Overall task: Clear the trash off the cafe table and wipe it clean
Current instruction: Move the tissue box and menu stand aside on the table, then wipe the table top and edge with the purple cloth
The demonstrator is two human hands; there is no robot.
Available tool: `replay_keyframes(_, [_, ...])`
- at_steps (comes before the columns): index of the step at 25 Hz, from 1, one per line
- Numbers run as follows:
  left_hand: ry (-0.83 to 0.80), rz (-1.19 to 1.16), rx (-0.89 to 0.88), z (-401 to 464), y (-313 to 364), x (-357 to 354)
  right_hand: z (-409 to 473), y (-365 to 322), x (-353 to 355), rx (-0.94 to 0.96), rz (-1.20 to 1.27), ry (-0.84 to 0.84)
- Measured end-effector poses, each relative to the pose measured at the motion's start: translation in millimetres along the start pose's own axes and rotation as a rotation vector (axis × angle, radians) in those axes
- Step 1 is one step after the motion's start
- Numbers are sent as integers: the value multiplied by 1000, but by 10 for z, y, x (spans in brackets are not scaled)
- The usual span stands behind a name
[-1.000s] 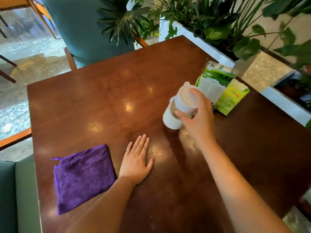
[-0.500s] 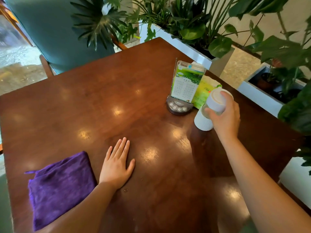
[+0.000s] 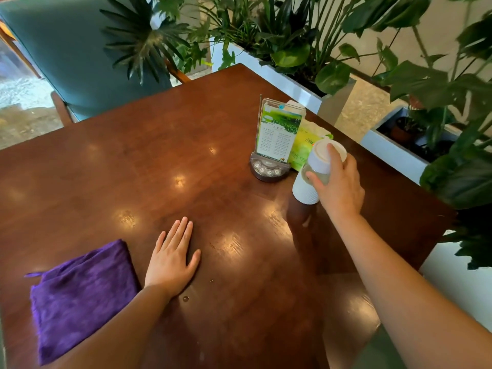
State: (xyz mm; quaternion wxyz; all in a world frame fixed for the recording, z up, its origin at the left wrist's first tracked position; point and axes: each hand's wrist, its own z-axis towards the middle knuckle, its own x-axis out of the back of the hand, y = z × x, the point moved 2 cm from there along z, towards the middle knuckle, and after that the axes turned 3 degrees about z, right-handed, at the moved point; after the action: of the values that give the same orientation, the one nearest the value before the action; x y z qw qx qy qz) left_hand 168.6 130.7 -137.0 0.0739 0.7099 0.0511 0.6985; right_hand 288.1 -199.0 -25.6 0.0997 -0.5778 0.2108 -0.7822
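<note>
My right hand (image 3: 339, 183) grips a white bottle (image 3: 310, 186) with a clear middle and a pale cap, tilted, its base close to the table's right side. My left hand (image 3: 173, 258) lies flat, fingers together, palm down on the dark wooden table (image 3: 165, 166). A folded purple cloth (image 3: 80, 299) lies just left of that hand near the front edge. A few water droplets (image 3: 185, 298) sit on the wood by my left wrist.
A clear menu stand (image 3: 277, 134) on a round call-button base (image 3: 269, 170) stands beside the bottle, with a green tissue pack (image 3: 307, 143) behind it. White planters (image 3: 290, 86) with leafy plants line the right side. A teal chair (image 3: 80, 62) stands at the far edge.
My right hand has carried the bottle from the table's middle to the right, beside the menu stand, and lowered it slightly. The left hand and cloth stayed put.
</note>
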Motion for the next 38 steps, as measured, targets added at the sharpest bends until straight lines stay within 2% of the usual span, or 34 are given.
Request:
replay_keyframes(3, [-69, 24, -8, 9, 1, 13, -17, -5, 96, 73, -211, -20])
replay_keyframes(5, [-155, 19, -3, 37, -7, 53, -46, -58, 193, 98, -264, -16])
replay_keyframes(7, [-263, 25, -6, 78, 14, 140, -160, -215, 258, 135, -222, 28])
replay_keyframes(9, [-283, -69, -5, 68, 40, 327, -403, -501, 200, 226, -120, 11])
replay_keyframes(11, [-164, -188, -21, -35, 49, 553, -701, -847, 42, 366, -12, -57])
replay_keyframes(13, [-5, -210, -27, -247, -33, 784, -1024, -1228, -157, 530, 128, -174])
replay_keyframes(17, [243, -233, 95, -862, -613, 1076, -1647, -2005, -550, 759, 306, -417])
replay_keyframes(20, [168, -150, 195, -1251, -1168, 976, -1980, -2471, -890, 882, 217, -560])
replay_keyframes(22, [42, -93, 234, -1370, -1377, 788, -2149, -2669, -1125, 953, 103, -682])
replay_keyframes(24, [-53, -53, 271, -1380, -1446, 641, -2272, -2776, -1311, 1015, -25, -730])
replay_keyframes(25, [-90, -44, 272, -1368, -1445, 591, -2305, -2790, -1391, 1020, -74, -754])
replay_keyframes(28, [-35, -68, 293, -1339, -1435, 542, -2359, -2732, -1565, 956, -73, -818])
replay_keyframes(30, [33, -117, 296, -1356, -1429, 570, -2394, -2676, -1599, 941, 33, -745])
replay_keyframes(33, [140, -97, 192, -1301, -1403, 581, -2397, -2673, -1599, 978, 128, -627])
replay_keyframes(36, [89, -134, 163, -1129, -1369, 689, -2184, -2730, -1538, 974, 25, -726])
replay_keyframes(38, [69, -172, 140, -920, -1254, 766, -1910, -2657, -1435, 940, -3, -717])
